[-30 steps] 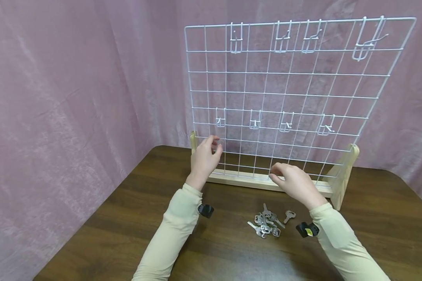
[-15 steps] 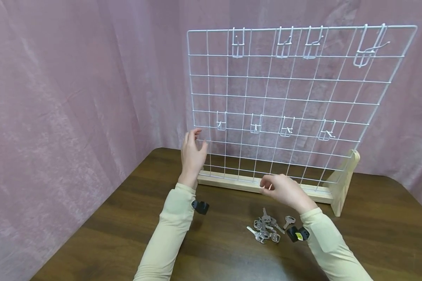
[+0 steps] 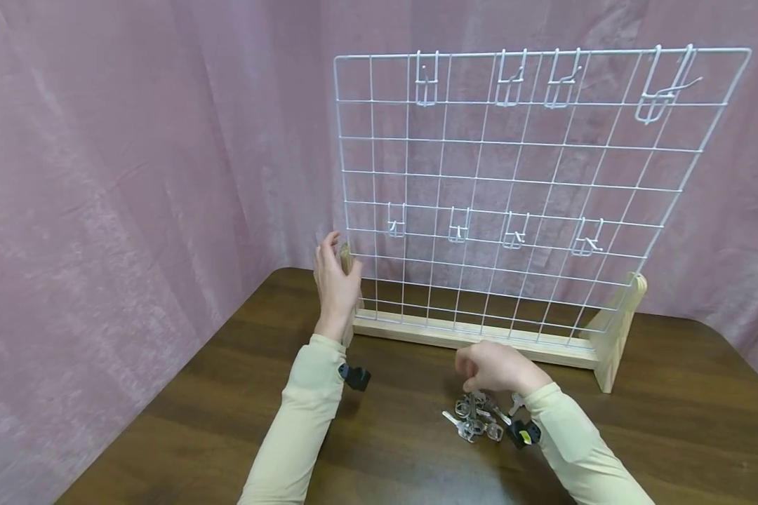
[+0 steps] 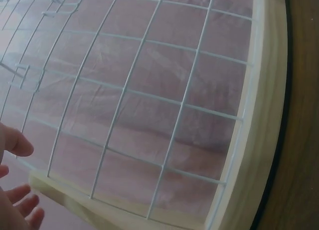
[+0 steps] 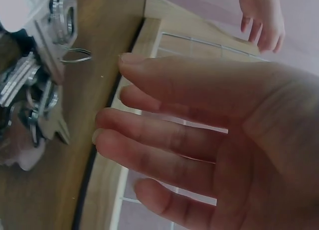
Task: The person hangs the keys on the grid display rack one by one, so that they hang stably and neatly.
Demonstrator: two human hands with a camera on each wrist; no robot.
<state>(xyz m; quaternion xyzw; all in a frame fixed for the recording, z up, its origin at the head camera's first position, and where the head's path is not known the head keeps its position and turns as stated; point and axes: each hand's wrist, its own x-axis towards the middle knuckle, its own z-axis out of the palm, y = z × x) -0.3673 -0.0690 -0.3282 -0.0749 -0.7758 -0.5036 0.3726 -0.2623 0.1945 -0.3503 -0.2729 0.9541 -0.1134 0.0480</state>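
Observation:
My left hand (image 3: 337,289) is around the left wooden upright (image 3: 345,258) of the white wire grid rack, thumb and fingers apart; contact is unclear. In the left wrist view the same hand (image 4: 15,190) shows its fingers spread near the wooden end piece (image 4: 65,195). Over the far side of a pile of keys (image 3: 472,421) hovers my right hand (image 3: 495,366), fingers loosely bent, holding nothing. The right wrist view has this hand (image 5: 189,140) beside the keys and their rings (image 5: 47,85), with a gap between.
The wire grid (image 3: 512,168) carries white hooks in an upper row and a lower row. Its wooden base (image 3: 442,335) stands on the brown table (image 3: 227,414), and the right wooden upright (image 3: 622,326) is beyond my right hand. Pink curtains (image 3: 133,175) hang behind.
My left hand has moved left, from in front of the grid to the left upright. My right hand has come down and left toward the keys. The camera view has tilted up slightly.

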